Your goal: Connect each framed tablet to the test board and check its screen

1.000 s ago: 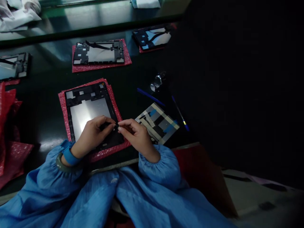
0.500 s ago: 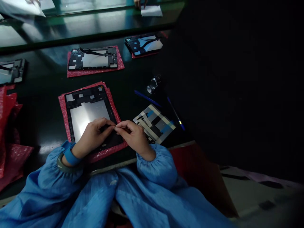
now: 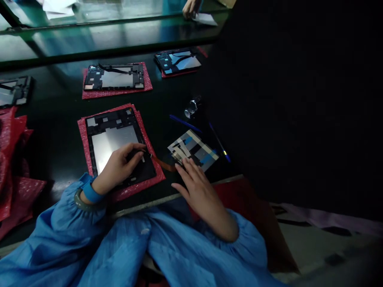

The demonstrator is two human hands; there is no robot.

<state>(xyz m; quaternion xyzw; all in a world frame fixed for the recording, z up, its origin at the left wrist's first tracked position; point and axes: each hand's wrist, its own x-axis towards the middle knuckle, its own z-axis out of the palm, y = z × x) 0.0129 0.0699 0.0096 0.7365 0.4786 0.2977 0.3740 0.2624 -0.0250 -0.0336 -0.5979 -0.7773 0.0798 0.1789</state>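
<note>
Your left hand (image 3: 118,167) is curling over the black tablet frame (image 3: 115,145). Its fingers are pinching close together at the frame's right edge, but the spot is too small and dark to tell what they are pinching. A thin orange strip (image 3: 163,163) is lying just beside those fingertips, running from the frame's edge out over the table (image 3: 62,131). Your right hand (image 3: 196,187) is spread open – it is not pinching anything, and its fingertips (image 3: 182,167) are touching a card of tape strips (image 3: 193,149). The frame is lying flat on a red bubble sheet (image 3: 86,153), right in front of you. Two blue pens (image 3: 184,122) are lying past the card, and a small shiny metal part (image 3: 192,107) is sitting near them. More frames (image 3: 113,77) on red sheets are lying farther up the table, and red bags (image 3: 12,159) are piling up on your left. Over at the far bench (image 3: 119,40), another person's hand (image 3: 190,8) is touching white paper (image 3: 205,19).
</note>
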